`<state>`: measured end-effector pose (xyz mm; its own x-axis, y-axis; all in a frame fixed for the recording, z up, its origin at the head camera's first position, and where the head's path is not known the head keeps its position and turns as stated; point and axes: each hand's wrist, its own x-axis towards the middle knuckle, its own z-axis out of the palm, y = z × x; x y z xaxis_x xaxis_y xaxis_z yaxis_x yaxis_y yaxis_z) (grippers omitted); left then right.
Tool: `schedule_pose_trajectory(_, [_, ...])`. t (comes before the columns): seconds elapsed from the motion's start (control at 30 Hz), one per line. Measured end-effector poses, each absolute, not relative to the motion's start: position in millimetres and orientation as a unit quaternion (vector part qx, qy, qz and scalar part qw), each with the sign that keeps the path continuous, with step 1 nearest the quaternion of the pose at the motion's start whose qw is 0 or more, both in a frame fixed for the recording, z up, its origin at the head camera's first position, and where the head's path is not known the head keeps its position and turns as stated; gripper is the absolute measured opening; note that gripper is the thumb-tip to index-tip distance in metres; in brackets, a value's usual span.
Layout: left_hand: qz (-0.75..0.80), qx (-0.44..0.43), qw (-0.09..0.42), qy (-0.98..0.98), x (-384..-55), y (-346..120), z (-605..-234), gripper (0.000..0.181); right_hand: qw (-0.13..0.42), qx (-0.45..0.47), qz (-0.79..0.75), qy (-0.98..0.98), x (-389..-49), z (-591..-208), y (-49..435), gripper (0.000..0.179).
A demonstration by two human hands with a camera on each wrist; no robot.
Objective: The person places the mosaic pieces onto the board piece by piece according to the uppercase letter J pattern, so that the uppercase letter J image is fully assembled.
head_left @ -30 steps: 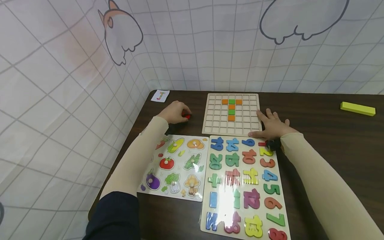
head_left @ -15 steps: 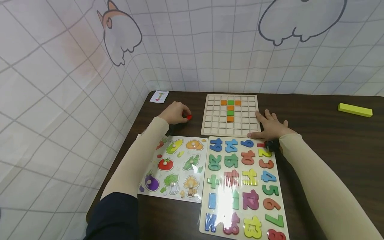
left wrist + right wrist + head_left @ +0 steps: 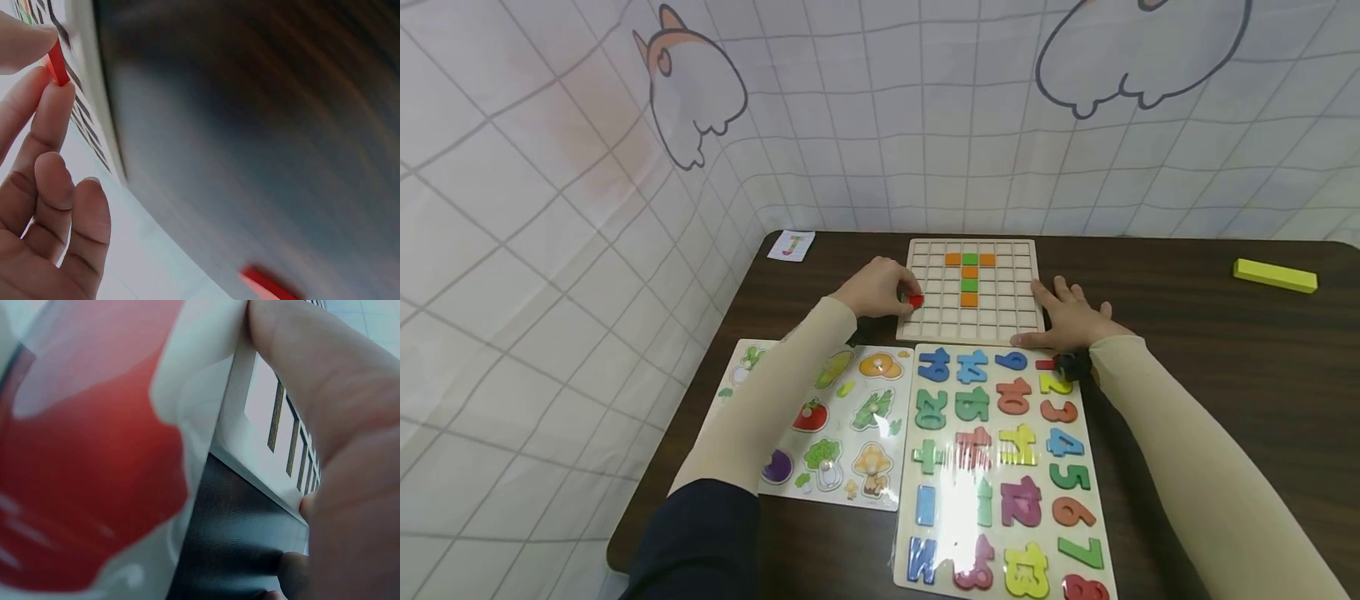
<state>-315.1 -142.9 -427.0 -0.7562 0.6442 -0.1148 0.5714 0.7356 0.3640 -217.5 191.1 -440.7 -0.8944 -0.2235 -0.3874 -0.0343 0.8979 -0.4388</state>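
Note:
A small red square tile is pinched between the thumb and fingertips of my left hand, at the left edge of the wooden grid board. The left wrist view shows the same red tile on edge by the board's side. Orange tiles and green tiles form a T shape in the grid. My right hand rests with fingers spread at the board's right edge. Its thumb lies along the front corner. Another red piece lies on the table behind the left hand.
In front lie a vegetable puzzle board, partly under the left forearm, and a number puzzle board. A small card sits at the back left, a yellow block at the far right. A patterned cloth wall rises behind.
My left hand has moved right with the red tile, from the bare table to the board's left edge. The right hand stays at the board; the view has shifted slightly.

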Motion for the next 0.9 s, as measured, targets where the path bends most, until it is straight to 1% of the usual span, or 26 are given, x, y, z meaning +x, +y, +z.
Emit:
schedule_pose_trajectory(0.27, [0.141,0.386,0.126,0.903,-303.5,-98.4,-430.5,0.019,0.222,-0.064,-0.219,0.948,-215.6,-441.2,188.8,0.119])
schedule_pose_trajectory(0.4, [0.136,0.408,0.134,0.893,-299.8,-82.4,-429.5,0.020,0.223,-0.061,-0.219,0.948,-215.7,-442.1,186.8,0.118])
schedule_pose_trajectory(0.67, [0.112,0.435,0.138,0.883,-299.3,-68.9,-423.8,0.020,0.223,-0.062,-0.214,0.949,-218.9,-442.2,187.6,0.119])
schedule_pose_trajectory(0.9, [0.114,0.436,0.139,0.882,-299.5,-65.6,-422.9,0.020,0.221,-0.059,-0.212,0.950,-219.7,-441.9,191.0,0.120])
